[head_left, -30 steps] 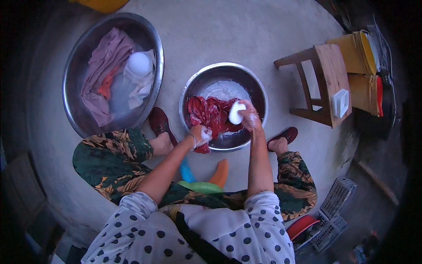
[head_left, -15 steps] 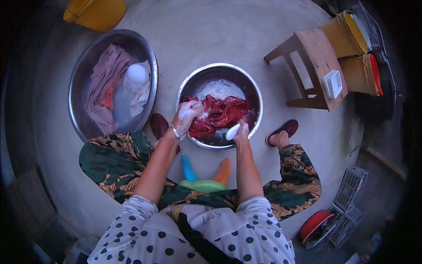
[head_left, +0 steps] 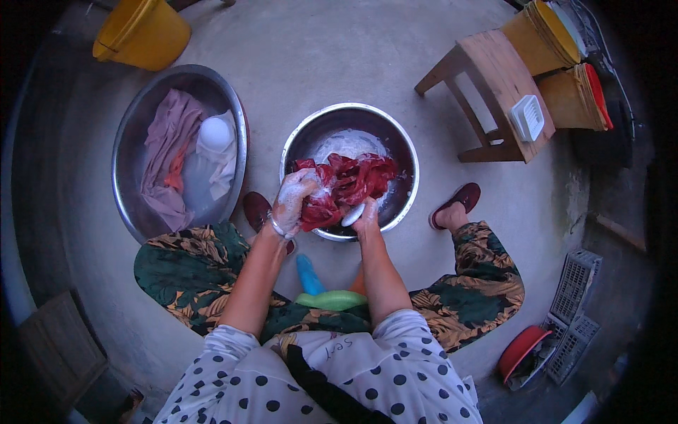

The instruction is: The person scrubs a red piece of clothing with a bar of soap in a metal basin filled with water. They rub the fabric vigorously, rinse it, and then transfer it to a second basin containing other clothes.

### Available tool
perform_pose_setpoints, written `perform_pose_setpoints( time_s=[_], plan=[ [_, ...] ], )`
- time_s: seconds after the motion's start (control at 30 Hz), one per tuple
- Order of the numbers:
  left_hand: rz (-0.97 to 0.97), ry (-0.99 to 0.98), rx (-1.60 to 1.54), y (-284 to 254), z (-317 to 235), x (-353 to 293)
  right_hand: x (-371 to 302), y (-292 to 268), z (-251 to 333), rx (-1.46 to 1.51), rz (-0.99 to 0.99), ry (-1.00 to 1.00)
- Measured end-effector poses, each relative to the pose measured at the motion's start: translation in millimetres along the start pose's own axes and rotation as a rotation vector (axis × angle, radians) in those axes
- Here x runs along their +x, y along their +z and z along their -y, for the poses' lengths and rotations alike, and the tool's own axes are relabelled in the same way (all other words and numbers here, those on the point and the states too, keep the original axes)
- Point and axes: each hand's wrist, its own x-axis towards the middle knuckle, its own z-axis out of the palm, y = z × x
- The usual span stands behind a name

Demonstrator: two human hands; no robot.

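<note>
A wet, dark red cloth (head_left: 360, 177) lies bunched in a round metal basin (head_left: 404, 191) between my feet. My left hand (head_left: 289, 201), covered in suds and with a bracelet at its wrist, grips the cloth's left side. Along the near rim, my right hand (head_left: 368, 215) holds a white bar of soap (head_left: 352, 215) against the lower edge of the cloth. Sudsy water (head_left: 349, 143) shows in the basin beyond the cloth. The fingertips of both hands are partly hidden.
To the left stands a large oval metal tub (head_left: 126, 191) with a mauve garment (head_left: 171, 127), a white cloth and a white rounded object. A yellow bucket (head_left: 145, 35) is beyond it. At right, a wooden stool (head_left: 494, 78) carries a white soap dish (head_left: 527, 119). Plastic crates (head_left: 575, 286) lie lower right.
My right hand has moved left with the soap, closer to my left hand, and the soap now meets the cloth. The view has shifted slightly.
</note>
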Motion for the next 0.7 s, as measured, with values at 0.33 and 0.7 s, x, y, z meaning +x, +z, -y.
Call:
perform_pose_setpoints(
  time_s=[0.33,0.7],
  plan=[
    [0.017,0.155,0.212,-21,8,2,-10,49,14,0.139,0.123,-0.046],
    [0.105,-0.017,0.263,-30,7,19,-110,174,29,-0.229,0.555,0.134]
  ],
)
